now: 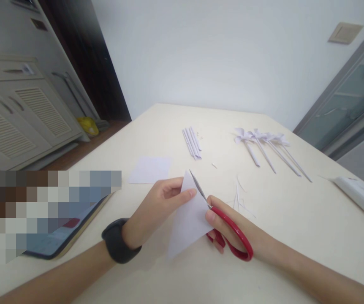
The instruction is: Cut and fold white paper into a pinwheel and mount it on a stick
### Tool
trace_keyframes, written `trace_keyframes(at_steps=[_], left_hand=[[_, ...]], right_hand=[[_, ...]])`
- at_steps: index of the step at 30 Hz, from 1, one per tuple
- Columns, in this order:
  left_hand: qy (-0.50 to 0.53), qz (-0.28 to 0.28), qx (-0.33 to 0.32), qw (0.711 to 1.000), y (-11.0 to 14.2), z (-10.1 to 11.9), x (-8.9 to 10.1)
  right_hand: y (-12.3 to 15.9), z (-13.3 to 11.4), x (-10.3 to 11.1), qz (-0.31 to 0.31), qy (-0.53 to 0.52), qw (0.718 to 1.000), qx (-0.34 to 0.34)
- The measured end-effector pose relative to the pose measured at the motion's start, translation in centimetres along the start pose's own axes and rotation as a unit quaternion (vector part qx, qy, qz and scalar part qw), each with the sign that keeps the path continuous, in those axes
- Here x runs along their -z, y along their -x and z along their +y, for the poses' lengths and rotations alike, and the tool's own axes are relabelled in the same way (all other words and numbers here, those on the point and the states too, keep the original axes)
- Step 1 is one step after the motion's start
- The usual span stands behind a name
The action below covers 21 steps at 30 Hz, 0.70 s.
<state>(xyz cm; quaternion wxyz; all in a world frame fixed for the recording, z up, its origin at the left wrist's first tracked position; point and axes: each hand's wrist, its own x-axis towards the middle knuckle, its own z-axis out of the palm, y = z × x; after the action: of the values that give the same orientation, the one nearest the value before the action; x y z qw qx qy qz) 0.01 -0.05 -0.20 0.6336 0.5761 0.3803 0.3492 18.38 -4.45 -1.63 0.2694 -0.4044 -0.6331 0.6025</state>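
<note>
My left hand [166,198] pinches a folded, triangle-shaped piece of white paper [186,228] near its top corner. A dark band [118,242] circles that wrist. In my right hand [223,221] are red-handled scissors [237,234], their blades pointing up and left along the paper's right edge. Whether the blades are cutting into the paper at this moment I cannot tell. A flat square of white paper [152,169] lies on the table beyond my left hand. Thin paper strips [238,196] are scattered beyond my right hand.
On the white table [226,120], several rolled paper tubes [192,143] lie side by side at the back. Several paper pinwheels on sticks [261,139] rest at the back right. A tablet [71,236], partly blurred out, stands at left. A white roll [361,198] lies at the right edge.
</note>
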Motion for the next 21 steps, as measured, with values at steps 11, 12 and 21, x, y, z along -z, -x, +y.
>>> trace_keyframes(at_steps=[11,12,21], left_hand=[[-0.06,0.018,-0.005,0.998,0.22,0.42,-0.03],[-0.077,0.029,-0.011,0.997,0.2,0.46,0.02],[-0.081,0.056,0.001,0.995,0.23,0.43,0.12]], right_hand=[[-0.11,-0.12,-0.25,0.012,0.018,1.0,-0.008],[-0.09,-0.14,-0.22,0.01,0.021,1.0,-0.009],[-0.09,-0.26,0.06,0.0,-0.006,1.0,-0.028]])
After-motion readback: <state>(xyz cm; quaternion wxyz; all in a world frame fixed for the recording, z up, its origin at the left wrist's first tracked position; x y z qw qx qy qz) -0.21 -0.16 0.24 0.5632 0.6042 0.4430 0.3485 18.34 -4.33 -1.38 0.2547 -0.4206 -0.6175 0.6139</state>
